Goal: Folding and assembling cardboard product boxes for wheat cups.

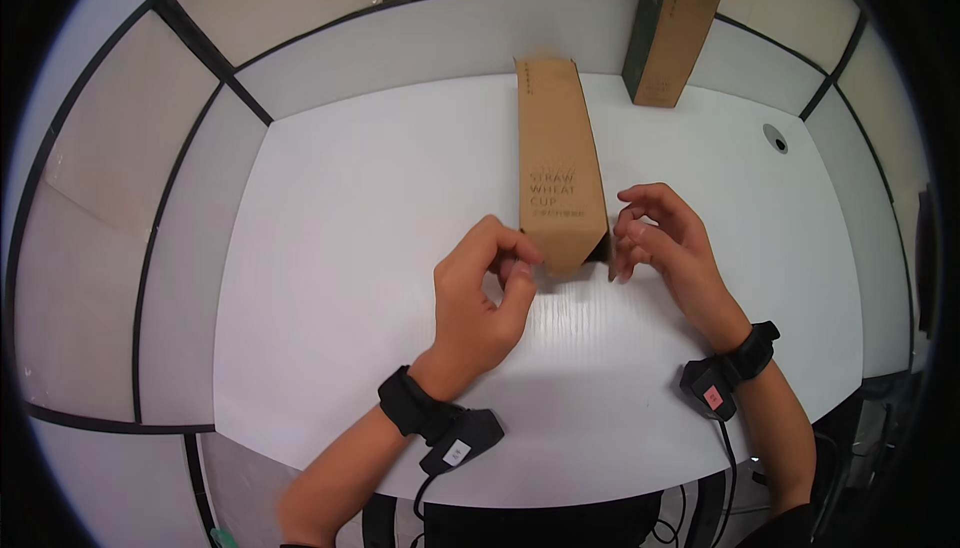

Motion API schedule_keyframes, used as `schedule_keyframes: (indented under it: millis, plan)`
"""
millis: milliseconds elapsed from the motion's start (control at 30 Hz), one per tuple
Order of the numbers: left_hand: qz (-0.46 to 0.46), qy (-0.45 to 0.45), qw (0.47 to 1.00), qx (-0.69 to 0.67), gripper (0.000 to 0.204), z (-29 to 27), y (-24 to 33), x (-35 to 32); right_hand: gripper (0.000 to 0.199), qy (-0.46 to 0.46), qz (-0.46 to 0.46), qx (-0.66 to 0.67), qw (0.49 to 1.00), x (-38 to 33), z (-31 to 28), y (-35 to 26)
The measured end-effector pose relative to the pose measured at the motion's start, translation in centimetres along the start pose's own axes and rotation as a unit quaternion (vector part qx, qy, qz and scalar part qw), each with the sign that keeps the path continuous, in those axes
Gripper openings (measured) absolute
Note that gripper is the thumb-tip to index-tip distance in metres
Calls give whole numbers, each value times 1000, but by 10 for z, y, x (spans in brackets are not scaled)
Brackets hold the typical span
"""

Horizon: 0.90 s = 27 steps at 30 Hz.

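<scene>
While both hands [487,293] [662,233] pinch its near end, the brown carton [558,163] lies lengthwise (pointing away).

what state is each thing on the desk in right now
long brown carton: lying flat, near end at both hands
green-and-brown carton: standing upright at the far edge, top flaps open
left hand: fingers curled at the carton's near corner
right hand: fingers touching the near end
white desk: bare around the cartons
</scene>
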<state>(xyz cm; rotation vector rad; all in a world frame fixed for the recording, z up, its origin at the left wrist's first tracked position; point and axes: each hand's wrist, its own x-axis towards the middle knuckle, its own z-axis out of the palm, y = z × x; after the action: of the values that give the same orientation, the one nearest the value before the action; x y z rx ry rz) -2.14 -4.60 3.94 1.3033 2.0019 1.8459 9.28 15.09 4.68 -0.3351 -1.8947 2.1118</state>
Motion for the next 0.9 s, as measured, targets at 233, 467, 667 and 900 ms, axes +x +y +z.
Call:
schedule_keyframes:
  millis: [233, 467, 667, 900]
  plan:
    - [-3, 42, 999, 14, 7, -7, 5, -4, 51, 59, -33, -26, 997, 84, -3, 10]
    - [-7, 15, 1000, -10, 17, -19, 7, -2, 73, 208, -114, -73, 969, 161, -18, 22]
    - [2, -19, 1000, -17, 18, -20, 6, -1, 83, 341, -148, -35, 928, 162, -56, 19]
    - [0, -26, 999, 37, 17, -18, 1, 4, 70, 502, -112, -44, 857, 101, -211, 37]
